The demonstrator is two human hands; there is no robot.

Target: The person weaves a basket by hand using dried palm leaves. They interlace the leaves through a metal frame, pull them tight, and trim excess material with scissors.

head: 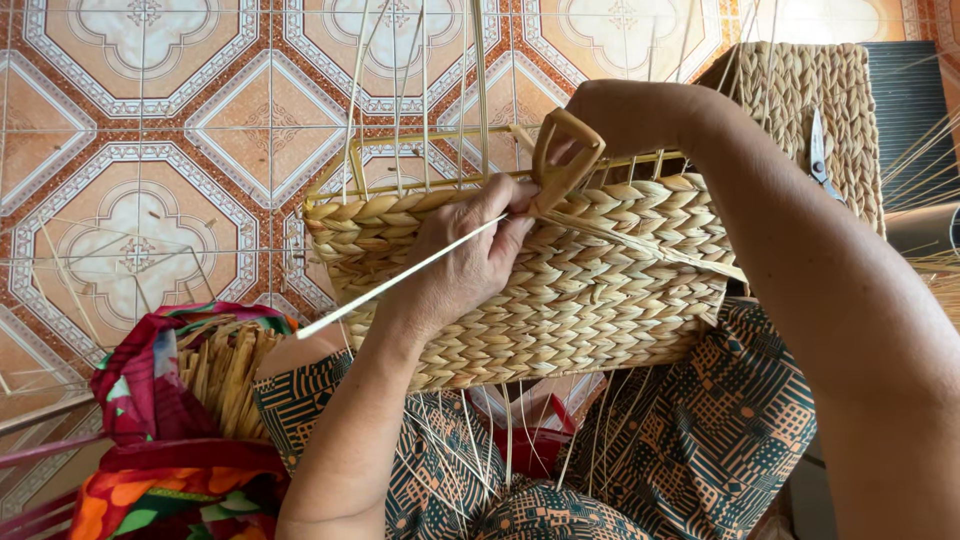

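The left hand (470, 262) pinches a flat strand (400, 280) against the half-woven basket (560, 300) resting on the lap, while the right hand (625, 115) steadies its rim, fingers hidden.

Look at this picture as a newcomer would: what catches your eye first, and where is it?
The half-woven straw basket fills the middle, resting on the person's patterned lap, thin upright stalks rising from its rim. The left hand pinches a strand on its front while the right hand reaches over the rim. Behind lies a floor of orange and white tiles.
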